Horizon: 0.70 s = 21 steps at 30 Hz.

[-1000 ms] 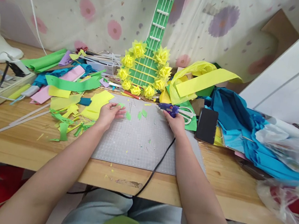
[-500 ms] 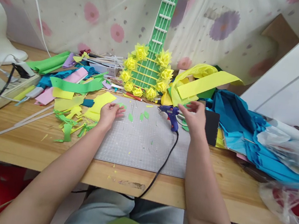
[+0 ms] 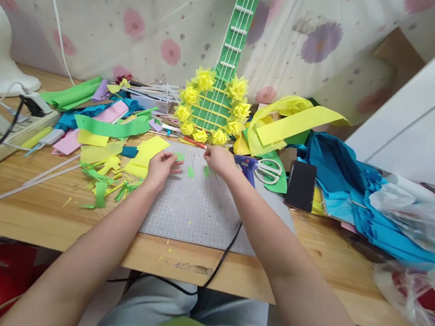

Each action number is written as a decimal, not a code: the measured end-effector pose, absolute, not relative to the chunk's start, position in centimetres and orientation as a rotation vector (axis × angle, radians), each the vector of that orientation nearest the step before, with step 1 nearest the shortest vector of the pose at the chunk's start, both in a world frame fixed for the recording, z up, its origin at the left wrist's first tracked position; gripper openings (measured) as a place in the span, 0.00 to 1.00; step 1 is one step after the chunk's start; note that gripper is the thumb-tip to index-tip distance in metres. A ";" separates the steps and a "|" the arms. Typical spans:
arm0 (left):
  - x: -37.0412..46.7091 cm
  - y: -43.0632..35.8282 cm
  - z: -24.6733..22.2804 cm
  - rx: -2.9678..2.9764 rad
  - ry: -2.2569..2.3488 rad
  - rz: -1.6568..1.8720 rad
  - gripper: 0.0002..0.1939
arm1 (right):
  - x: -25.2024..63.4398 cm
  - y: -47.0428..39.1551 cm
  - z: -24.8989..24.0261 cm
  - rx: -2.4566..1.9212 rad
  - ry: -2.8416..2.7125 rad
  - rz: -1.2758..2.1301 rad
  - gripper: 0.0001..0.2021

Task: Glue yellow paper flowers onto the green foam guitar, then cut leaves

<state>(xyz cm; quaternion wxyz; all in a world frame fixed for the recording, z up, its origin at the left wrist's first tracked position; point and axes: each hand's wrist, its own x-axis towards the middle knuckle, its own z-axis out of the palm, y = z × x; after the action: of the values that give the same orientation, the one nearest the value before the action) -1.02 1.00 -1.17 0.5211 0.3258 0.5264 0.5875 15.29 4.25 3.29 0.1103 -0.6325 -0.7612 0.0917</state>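
My left hand (image 3: 162,171) pinches a small green paper piece (image 3: 179,156) over the left part of the grey cutting mat (image 3: 195,213). My right hand (image 3: 220,161) is closed above the mat's upper middle; its fingertips are hidden, so what it holds, if anything, cannot be made out. Small green leaf shapes lie below and between the hands, one of them a green leaf (image 3: 190,172). Just right of my right hand lies a blue glue gun (image 3: 249,168), partly covered by my wrist. Behind stands a green paper guitar (image 3: 212,106) ringed with yellow flowers.
White-handled scissors (image 3: 270,171) and a black phone (image 3: 301,186) lie right of the glue gun. Blue crepe paper (image 3: 333,162) fills the right side. Yellow and green scraps (image 3: 102,169) spread at left, near a power strip (image 3: 9,130). A black cord (image 3: 225,257) crosses the front edge.
My right hand has moved left from beside the glue gun to the mat's upper middle, and its fingers have closed. The scissors and phone are now uncovered. My left hand has barely moved.
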 end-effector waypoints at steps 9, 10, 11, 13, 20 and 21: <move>-1.3 1.7 -2.4 0.818 1.254 1.426 0.08 | 11.2 7.3 2.8 -2.046 -2.603 0.144 0.15; -1.3 1.7 -2.4 0.820 1.254 1.423 0.09 | 11.0 7.3 2.9 -2.054 -2.621 0.142 0.16; -1.3 1.7 -2.4 0.819 1.257 1.419 0.09 | 10.8 7.4 2.9 -2.062 -2.633 0.139 0.16; -1.3 1.7 -2.4 0.817 1.257 1.411 0.09 | 10.7 7.7 2.9 -2.082 -2.642 0.130 0.16; -1.1 1.4 -2.1 0.866 1.246 1.367 0.10 | 11.4 8.0 3.6 -2.129 -2.645 0.096 0.18; -1.1 1.3 -2.1 0.871 1.247 1.357 0.10 | 11.6 7.8 3.8 -2.128 -2.648 0.089 0.18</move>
<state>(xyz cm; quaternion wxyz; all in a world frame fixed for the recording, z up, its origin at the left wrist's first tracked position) -1.15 1.34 -2.06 0.5239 0.3641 0.5210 0.5670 11.59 7.79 3.77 -0.1281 -0.6211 -0.7728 0.0259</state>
